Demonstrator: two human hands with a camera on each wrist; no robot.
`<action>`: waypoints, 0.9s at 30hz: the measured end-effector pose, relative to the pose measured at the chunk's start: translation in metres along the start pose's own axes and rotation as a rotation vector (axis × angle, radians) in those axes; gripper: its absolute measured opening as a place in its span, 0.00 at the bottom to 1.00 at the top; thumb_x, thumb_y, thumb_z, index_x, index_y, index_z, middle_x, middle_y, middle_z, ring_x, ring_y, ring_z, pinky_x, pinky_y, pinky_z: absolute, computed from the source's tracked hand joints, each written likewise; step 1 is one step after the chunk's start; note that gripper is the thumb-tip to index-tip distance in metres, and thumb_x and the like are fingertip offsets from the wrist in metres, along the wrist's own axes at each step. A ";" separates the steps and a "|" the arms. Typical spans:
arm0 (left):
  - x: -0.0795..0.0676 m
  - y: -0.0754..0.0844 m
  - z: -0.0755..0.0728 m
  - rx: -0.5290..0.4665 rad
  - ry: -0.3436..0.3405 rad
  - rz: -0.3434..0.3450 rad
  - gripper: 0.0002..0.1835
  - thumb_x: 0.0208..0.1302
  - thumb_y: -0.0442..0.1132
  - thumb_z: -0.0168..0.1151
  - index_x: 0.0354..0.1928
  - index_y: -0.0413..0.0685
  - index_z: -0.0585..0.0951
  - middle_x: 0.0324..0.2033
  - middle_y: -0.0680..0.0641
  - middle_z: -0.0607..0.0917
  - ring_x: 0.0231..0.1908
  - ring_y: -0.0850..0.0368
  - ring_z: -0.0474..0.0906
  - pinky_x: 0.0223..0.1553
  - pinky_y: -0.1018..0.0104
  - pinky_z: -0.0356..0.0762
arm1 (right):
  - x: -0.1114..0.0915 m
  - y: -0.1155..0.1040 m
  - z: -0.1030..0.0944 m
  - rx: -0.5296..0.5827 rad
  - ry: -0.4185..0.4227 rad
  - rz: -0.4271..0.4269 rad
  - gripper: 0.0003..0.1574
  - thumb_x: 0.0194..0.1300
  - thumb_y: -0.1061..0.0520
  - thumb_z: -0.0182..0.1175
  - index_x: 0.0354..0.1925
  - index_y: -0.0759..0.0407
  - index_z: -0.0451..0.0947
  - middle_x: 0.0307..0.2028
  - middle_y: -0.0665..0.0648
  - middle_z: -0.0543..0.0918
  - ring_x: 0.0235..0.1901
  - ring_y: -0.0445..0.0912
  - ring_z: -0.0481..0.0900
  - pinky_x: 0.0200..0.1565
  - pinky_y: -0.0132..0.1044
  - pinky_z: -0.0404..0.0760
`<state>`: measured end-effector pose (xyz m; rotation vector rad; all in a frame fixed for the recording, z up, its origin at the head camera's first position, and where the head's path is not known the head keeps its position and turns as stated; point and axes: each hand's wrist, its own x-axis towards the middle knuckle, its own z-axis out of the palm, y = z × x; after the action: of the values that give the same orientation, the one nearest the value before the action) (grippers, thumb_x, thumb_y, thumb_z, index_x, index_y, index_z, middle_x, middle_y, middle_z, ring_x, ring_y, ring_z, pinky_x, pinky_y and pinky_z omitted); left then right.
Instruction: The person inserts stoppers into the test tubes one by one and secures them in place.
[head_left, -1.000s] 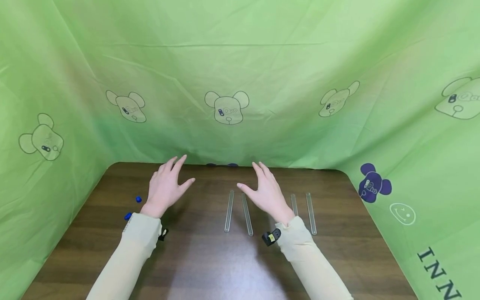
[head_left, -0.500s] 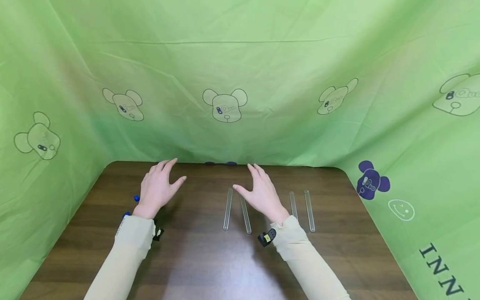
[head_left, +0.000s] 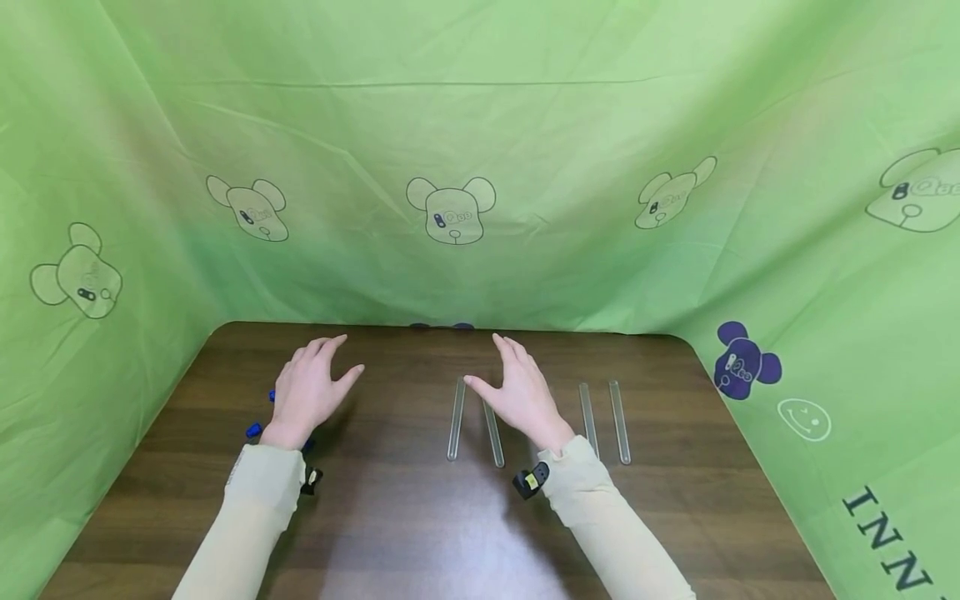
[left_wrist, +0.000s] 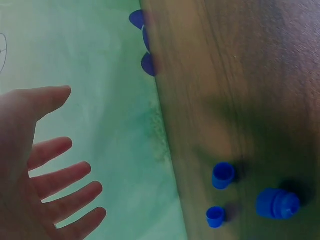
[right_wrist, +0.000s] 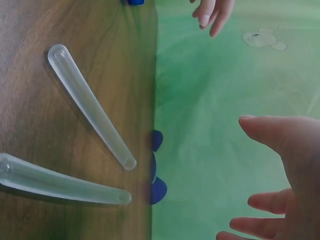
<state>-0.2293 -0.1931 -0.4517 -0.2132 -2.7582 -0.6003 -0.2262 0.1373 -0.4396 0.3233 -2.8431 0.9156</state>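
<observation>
My left hand (head_left: 306, 392) hovers over the left side of the table, fingers spread and thumb apart, holding nothing. Near it lie small blue caps: in the left wrist view, one cap (left_wrist: 223, 175) and a smaller-looking one (left_wrist: 215, 217) show open ends, while a stepped one (left_wrist: 277, 204) lies on its side. My right hand (head_left: 525, 396), also spread and holding nothing, is above the clear test tubes. One tube (head_left: 456, 421) lies left of it, another tube (head_left: 495, 437) is partly hidden under it, and two more (head_left: 588, 412) (head_left: 619, 423) lie to its right.
The dark wooden table (head_left: 405, 517) has a green printed curtain (head_left: 450, 125) hanging along its back and sides. Each wrist wears a small black camera, the right camera (head_left: 531, 481) showing a yellow mark.
Both hands have come slightly lower and nearer the person, the left also shifting left. A blue cap beside the left wrist has come into sight. The test tubes lie as before.
</observation>
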 end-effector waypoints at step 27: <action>-0.031 -0.025 0.010 -0.026 -0.121 -0.112 0.35 0.65 0.49 0.70 0.68 0.39 0.74 0.62 0.28 0.74 0.60 0.28 0.69 0.58 0.31 0.68 | -0.014 -0.003 0.027 -0.023 -0.017 0.009 0.40 0.67 0.46 0.67 0.66 0.71 0.70 0.59 0.68 0.76 0.60 0.62 0.75 0.61 0.53 0.73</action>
<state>-0.2077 -0.2135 -0.4796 -0.1039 -2.8955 -0.6729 -0.2134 0.1213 -0.4624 0.3167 -2.8705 0.8846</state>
